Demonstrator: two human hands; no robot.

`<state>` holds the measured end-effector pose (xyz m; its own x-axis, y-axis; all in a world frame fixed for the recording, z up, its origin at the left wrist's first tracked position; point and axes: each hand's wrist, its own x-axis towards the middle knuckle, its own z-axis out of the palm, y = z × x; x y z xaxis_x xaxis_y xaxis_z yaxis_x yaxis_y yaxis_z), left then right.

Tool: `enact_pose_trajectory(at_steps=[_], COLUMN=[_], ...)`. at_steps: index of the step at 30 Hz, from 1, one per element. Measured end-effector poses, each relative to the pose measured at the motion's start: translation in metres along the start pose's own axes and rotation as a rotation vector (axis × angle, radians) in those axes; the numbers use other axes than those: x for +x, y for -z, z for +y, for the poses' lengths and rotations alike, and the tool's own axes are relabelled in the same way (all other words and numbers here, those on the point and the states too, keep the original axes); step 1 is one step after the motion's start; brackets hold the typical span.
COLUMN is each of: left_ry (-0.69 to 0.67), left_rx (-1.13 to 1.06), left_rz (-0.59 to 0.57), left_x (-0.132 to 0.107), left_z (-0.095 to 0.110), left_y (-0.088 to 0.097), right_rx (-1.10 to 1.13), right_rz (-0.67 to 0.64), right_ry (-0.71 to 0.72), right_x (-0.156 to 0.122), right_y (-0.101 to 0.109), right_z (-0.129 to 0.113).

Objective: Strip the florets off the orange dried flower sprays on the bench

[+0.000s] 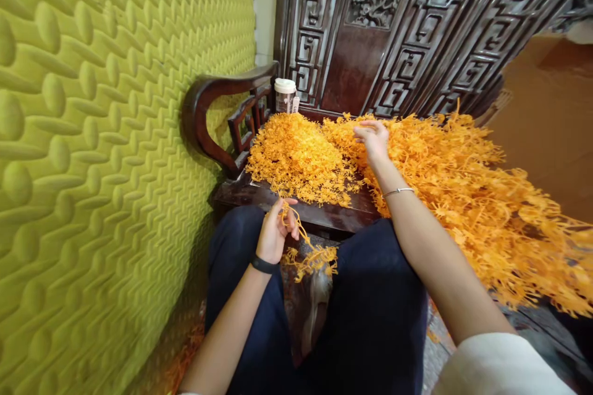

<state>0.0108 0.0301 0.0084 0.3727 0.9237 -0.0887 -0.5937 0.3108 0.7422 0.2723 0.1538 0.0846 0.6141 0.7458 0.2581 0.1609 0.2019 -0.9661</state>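
My left hand [274, 231] is closed on an orange plastic sprig [309, 254] that hangs down between my knees. A black band is on that wrist. My right hand [373, 139] reaches forward onto a big heap of long orange sprigs [467, 191] on a dark wooden bench seat [324, 215]; its fingers curl down into the strands, and what they hold, if anything, is hidden. A thin bracelet is on that wrist. To the left of this hand lies a denser pile of short orange pieces [296, 157].
A yellow padded wall [102, 154] fills the left side. The bench has a curved armrest [217, 117] and a carved dark back [407, 24]. A white-lidded jar [285, 95] stands at the back corner. My legs in dark trousers [370, 315] are below.
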Motion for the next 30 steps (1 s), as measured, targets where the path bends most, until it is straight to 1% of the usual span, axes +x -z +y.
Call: enact_pose_trajectory(at_steps=[3, 5, 8, 11, 13, 18, 23, 24, 26, 28, 30], left_ry=[-0.013, 0.008, 0.037, 0.028, 0.014, 0.01, 0.054, 0.054, 0.04, 0.01, -0.013], left_rx=[0.009, -0.009, -0.055, -0.078, -0.082, -0.074, -0.074, -0.07, -0.058, -0.041, -0.015], left_rz=[0.0, 0.007, 0.029, 0.049, 0.039, 0.017, -0.022, -0.034, -0.052, -0.062, -0.076], left_x=[-0.001, -0.001, -0.001, 0.0, 0.0, -0.001, -0.002, -0.002, -0.002, -0.003, -0.003], left_z=[-0.001, 0.0, 0.001, 0.001, 0.001, 0.001, 0.004, 0.005, 0.004, 0.003, 0.002], left_y=[0.0, 0.0, -0.001, -0.002, -0.003, -0.004, -0.005, -0.005, -0.005, -0.004, -0.003], right_rx=[-0.101, -0.098, -0.055, -0.052, -0.061, -0.044, -0.072, -0.082, -0.098, -0.115, -0.138], right_rz=[-0.151, -0.251, -0.416, -0.53, -0.617, -0.971, -1.255, -1.297, -1.34, -1.337, -1.297], right_ry=[-0.035, -0.053, -0.063, -0.046, -0.025, -0.043, -0.015, -0.012, 0.003, 0.022, 0.025], right_x=[-0.006, -0.008, -0.013, -0.022, -0.032, -0.063, -0.093, -0.097, -0.103, -0.107, -0.108], right_y=[-0.009, -0.014, -0.022, -0.026, -0.028, -0.031, -0.038, -0.04, -0.042, -0.043, -0.043], right_z=[0.01, 0.012, 0.009, 0.0, -0.008, -0.031, -0.047, -0.049, -0.05, -0.051, -0.051])
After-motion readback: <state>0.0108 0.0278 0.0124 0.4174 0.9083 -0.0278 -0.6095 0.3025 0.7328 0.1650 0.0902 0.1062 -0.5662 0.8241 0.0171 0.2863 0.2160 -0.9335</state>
